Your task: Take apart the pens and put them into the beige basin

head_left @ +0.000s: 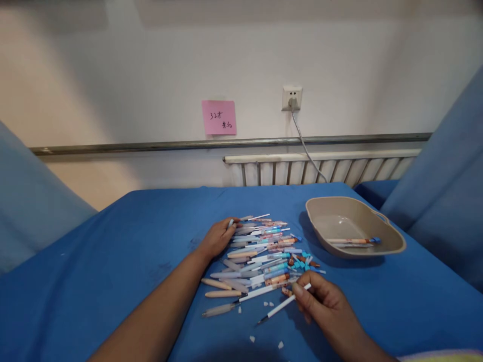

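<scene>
My right hand (326, 304) pinches a white pen refill (281, 305) between thumb and fingers; its dark tip slants down to the left above the cloth. At the upper left edge of a pile of pen parts (260, 251), my left hand (219, 238) is closed on a small pale grey pen piece (231, 223), whose lower part the fingers hide. Within the pile lie white refills, clear and printed barrels, and grey and peach grip sections (222, 294). Blue and brown clip pieces (300, 262) are heaped at its right side.
A beige plastic basin (339, 213) stands at the right, holding an orange-printed pen (352, 241) and a few slim parts. Small white bits (252, 339) are scattered near the front of the blue cloth (132, 241). Behind is a wall with a radiator (302, 171) and a plugged cord.
</scene>
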The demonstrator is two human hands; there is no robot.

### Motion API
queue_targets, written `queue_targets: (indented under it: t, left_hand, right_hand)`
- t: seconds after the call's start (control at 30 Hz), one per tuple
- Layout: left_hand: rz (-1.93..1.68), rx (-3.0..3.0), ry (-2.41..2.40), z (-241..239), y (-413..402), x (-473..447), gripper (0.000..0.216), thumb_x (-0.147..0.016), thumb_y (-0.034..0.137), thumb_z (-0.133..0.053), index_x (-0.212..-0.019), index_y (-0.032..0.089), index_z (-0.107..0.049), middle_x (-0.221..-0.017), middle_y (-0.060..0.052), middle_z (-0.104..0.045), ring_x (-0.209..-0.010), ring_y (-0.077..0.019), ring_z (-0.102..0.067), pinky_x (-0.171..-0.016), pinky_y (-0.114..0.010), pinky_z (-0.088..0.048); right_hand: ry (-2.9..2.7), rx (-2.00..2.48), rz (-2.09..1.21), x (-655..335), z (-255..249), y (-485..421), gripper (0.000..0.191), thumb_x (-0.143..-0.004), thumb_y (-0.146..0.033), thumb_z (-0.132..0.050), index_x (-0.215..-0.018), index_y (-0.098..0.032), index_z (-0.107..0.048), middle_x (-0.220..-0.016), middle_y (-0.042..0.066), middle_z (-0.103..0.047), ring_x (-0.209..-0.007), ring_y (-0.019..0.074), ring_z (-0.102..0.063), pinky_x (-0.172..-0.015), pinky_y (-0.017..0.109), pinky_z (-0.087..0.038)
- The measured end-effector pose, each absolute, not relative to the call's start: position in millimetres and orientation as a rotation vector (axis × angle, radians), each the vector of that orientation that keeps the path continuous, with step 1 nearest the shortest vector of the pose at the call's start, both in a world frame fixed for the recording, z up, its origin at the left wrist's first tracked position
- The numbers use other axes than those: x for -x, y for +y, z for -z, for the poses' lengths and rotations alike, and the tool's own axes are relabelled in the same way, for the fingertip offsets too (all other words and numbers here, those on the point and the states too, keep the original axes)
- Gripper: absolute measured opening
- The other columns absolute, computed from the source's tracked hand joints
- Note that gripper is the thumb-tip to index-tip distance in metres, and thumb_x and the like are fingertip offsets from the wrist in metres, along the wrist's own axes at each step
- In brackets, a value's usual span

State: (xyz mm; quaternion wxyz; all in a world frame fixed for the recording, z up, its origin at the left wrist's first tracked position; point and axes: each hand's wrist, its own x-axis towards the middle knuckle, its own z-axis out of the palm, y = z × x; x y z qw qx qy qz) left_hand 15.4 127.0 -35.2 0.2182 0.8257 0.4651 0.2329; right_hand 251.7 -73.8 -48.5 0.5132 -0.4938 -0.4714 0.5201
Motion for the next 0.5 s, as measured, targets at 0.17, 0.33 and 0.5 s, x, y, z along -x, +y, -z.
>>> queue_targets:
  t: [0.17,0.33,0.5]
  left_hand:
    - [-0.707,-2.300,1.315,40,132,-14,0.043,-0.089,0.042,-0.033,-0.112,0.018,-0.061,-0.111,-0.007,-0.067,-0.105,-0.0223,-0.060,-0.094,-0.035,-0.043]
    - [-0.955,-2.244,1.402,23,121,-16,0.043,-0.088,0.043,-0.036,-0.112,0.016,-0.059,-0.107,-0.008,-0.067,-0.097,-0.0211,-0.062,-0.088,-0.033,-0.045]
    - [-1.013,-2.052,1.494,-8,57,-30,0.039,-0.084,0.048,-0.044,-0.104,0.018,-0.061,-0.072,0.000,-0.059,-0.067,-0.0161,-0.054,-0.064,-0.026,-0.043]
  right_hand:
    - [-1.148,1.188,-1.254,-251,49,-73,0.036,-0.081,-0.051,-0.058,-0.067,-0.018,-0.051,-0.052,-0.004,-0.049,-0.046,0.0081,-0.043,-0.046,0.020,-0.031]
    - [-1.159,1.165,-1.201,-252,44,-70,0.038,-0.081,-0.052,-0.058,-0.066,-0.017,-0.052,-0.053,-0.004,-0.050,-0.046,0.0077,-0.045,-0.047,0.020,-0.033]
    - [-1.013,1.106,-1.197,-260,35,-68,0.041,-0.077,-0.054,-0.061,-0.063,-0.017,-0.050,-0.048,-0.006,-0.045,-0.044,0.0063,-0.039,-0.044,0.019,-0.032]
